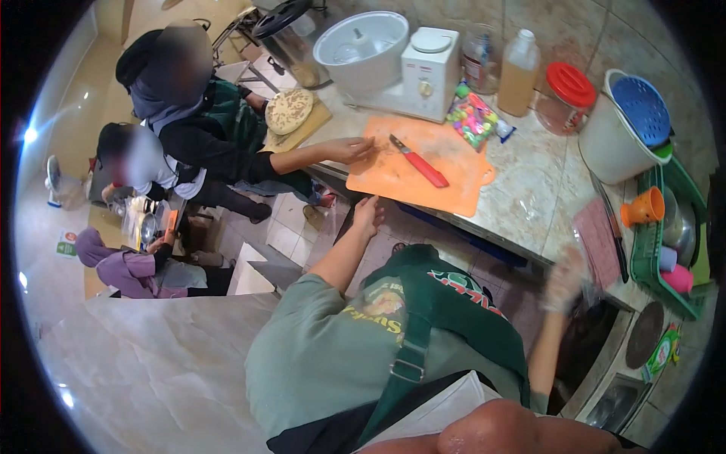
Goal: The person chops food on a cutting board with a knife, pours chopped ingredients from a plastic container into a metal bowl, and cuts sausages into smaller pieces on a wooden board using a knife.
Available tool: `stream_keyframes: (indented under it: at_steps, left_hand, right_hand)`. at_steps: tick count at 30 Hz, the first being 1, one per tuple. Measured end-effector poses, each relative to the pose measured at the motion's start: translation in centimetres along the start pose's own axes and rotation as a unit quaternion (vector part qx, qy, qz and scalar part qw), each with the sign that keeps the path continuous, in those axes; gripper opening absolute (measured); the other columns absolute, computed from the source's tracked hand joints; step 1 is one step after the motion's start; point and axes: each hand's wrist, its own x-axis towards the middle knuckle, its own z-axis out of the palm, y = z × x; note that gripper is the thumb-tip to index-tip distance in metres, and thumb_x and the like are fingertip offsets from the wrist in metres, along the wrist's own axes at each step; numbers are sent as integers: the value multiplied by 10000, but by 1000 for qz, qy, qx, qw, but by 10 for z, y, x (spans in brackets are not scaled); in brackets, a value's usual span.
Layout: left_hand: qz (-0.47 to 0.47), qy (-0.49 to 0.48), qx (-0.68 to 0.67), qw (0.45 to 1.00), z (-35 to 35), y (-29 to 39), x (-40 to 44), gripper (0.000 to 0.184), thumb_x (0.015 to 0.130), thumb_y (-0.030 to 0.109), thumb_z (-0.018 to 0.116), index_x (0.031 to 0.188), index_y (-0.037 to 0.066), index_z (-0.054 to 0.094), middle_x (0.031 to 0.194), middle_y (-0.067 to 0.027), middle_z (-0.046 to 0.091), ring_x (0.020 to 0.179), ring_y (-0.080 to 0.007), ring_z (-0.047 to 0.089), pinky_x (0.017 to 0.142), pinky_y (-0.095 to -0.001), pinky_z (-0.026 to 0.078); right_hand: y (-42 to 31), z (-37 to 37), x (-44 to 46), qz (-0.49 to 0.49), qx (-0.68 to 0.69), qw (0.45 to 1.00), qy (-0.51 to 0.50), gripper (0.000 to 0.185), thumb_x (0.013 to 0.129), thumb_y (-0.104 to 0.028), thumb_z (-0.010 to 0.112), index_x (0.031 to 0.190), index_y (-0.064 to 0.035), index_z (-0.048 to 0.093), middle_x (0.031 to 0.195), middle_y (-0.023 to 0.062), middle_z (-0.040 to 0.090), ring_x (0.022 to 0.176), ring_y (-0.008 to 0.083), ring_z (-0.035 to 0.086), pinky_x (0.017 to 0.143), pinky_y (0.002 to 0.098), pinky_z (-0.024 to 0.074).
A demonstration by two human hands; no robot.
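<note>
- The left hand [369, 217] was just beside the near edge of the orange cutting board [378, 170], a finger pointing at it; I could not tell whether they touched, or how wide the grip was.
- The right hand [566, 278], in a clear plastic glove, was blurred at the near edge of the surface [529, 200], beside the pink cloth [595, 240]; I could not tell whether it held anything.
- The orange cutting board lay along the near edge of the surface, with 1 red-handled knife [425, 168] on it, its blade towards the board's far left corner.
- A co-worker's hand [353, 150] reached to the board's left edge.
- At the board's far right corner sat a bag of bright pieces [475, 119].
- Towards the surface's far edge stood a white appliance [429, 76], a bottle of amber liquid [519, 72] and a red-lidded jar [563, 98].
- Near the left end, 1 round flatbread [290, 112] lay on a wooden board [311, 135].
- At the right end, a dark-handled knife [620, 250] lay between the pink cloth and the green dish rack [652, 261].
</note>
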Motion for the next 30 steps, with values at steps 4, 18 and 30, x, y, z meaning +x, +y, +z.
stream_keyframes:
  at_steps: [4, 18, 30]
  left_hand:
    - [-74, -68, -129, 987, -9, 3, 62, 195, 807, 226, 537, 978, 146, 489, 836, 10, 528, 705, -123, 505, 634, -310, 422]
    - [18, -93, -122, 988, -34, 46, 98, 310, 820, 120, 548, 1114, 101, 453, 1001, -45, 555, 842, -158, 566, 632, -245, 473]
    - [23, -39, -145, 988, -91, 82, 158, 222, 804, 172, 588, 984, 92, 486, 842, -24, 564, 705, -114, 553, 573, -242, 434]
  right_hand:
    - [-130, 136, -12, -310, -179, 897, -258, 347, 787, -145, 482, 1128, -86, 498, 1169, 136, 452, 1088, 296, 426, 924, 376, 353]
    - [-212, 304, -15, -289, -199, 896, -271, 463, 753, -47, 506, 1208, -101, 434, 1045, 162, 507, 944, 318, 492, 809, 393, 416]
    - [-243, 318, -20, -242, -207, 899, -301, 458, 712, -13, 525, 1155, -131, 502, 1027, 168, 514, 942, 327, 495, 826, 386, 415]
